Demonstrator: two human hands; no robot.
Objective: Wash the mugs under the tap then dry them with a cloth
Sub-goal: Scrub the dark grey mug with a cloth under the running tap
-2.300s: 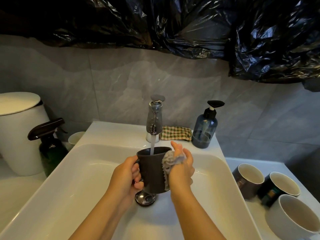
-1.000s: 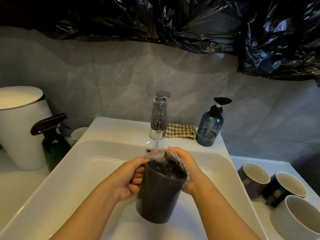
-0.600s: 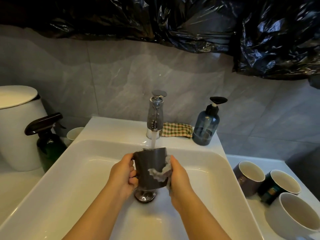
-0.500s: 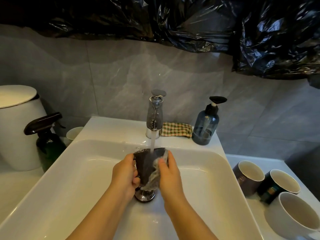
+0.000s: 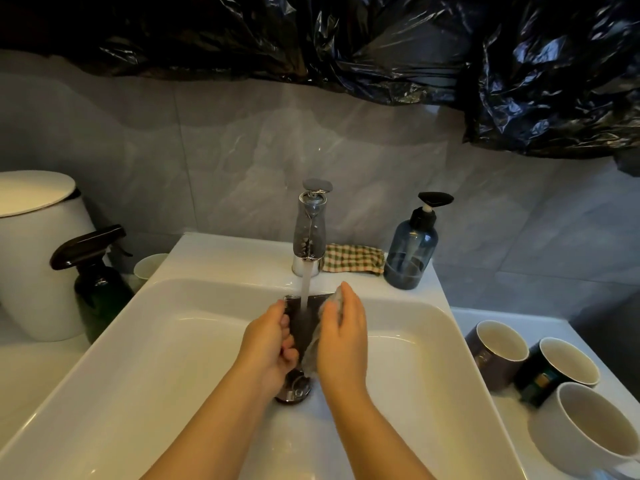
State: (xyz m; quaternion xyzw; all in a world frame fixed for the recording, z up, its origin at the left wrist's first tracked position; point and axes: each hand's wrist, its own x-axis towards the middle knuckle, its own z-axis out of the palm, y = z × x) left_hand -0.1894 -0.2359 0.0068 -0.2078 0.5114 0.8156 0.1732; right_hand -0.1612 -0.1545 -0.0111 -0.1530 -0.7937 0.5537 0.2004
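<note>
The dark mug (image 5: 304,327) stands roughly upright over the sink (image 5: 173,341) drain, mouth up under the tap (image 5: 309,233), whose water (image 5: 304,282) runs onto its rim. The left hand (image 5: 266,344) grips its left side, fingers (image 5: 289,353) curled closed around it. The right hand (image 5: 344,337) holds a grey scrub pad (image 5: 313,344) under its thumb, fingers nearly straight, pressing the pad against the mug's right side.

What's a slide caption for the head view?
Left hand holds a dark mug under the running tap while the right hand presses a grey scrubber against it.
</note>
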